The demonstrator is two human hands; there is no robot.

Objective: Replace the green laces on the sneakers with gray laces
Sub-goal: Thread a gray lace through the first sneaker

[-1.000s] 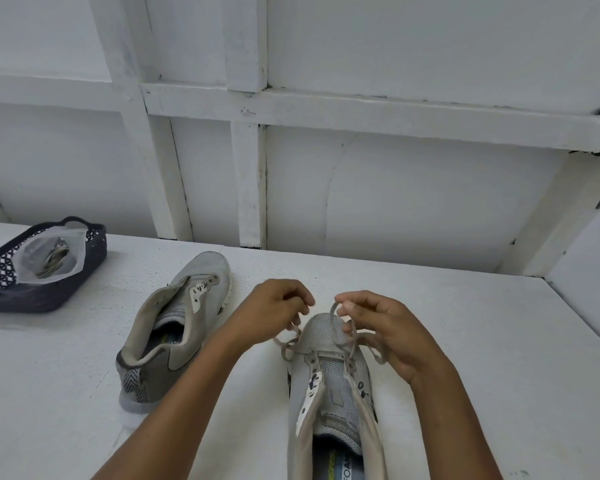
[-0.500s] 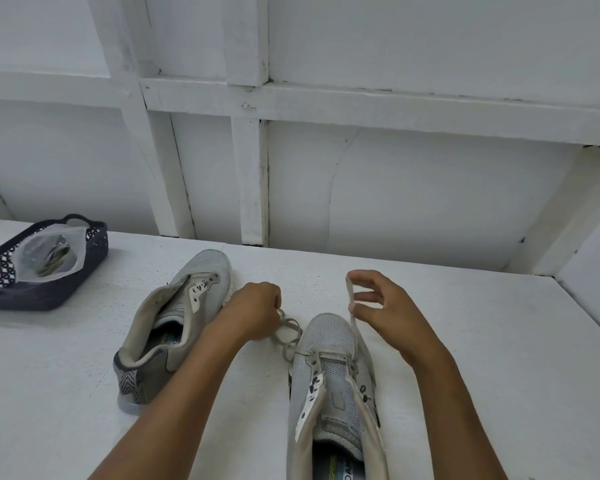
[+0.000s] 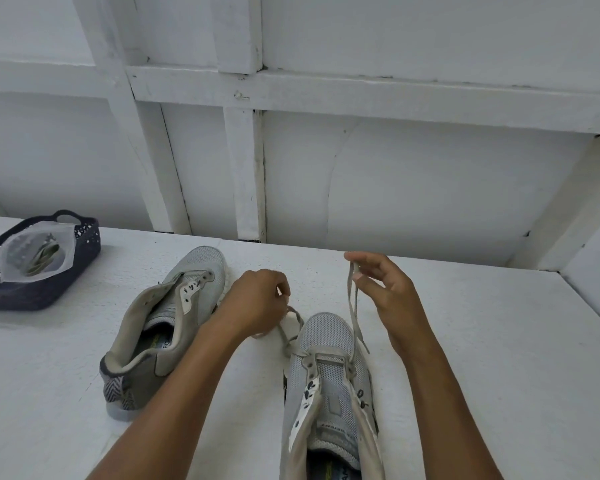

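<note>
- Between the two hands, the gap has widened: a second ago they were bunched together over the toe of the near sneaker [image 3: 329,375], and now they are drawn apart.
- The right hand [image 3: 392,299] has risen up and away, pinching one end of the gray lace [image 3: 352,306] between thumb and forefinger; that strand hangs almost straight from its fingertips down to the lowest eyelets.
- The left hand [image 3: 257,303] has slid outward, fingers curled round the other end, which loops loosely just beside the toe.
- Below both hands, the lace crosses only the bottom pair of eyelets; the upper eyelets show bare.
- My reading: the ends are being evened out after the first threading, so this shoe's lacing has barely begun.
- Left of the left hand, touching its wrist side, the second sneaker [image 3: 174,317] lies on the desk [image 3: 499,375] with no lace at all.
- Well beyond the left hand sits a dark basket [image 3: 49,292] holding a clear bag [image 3: 39,258], apparently with the green laces inside.
</note>
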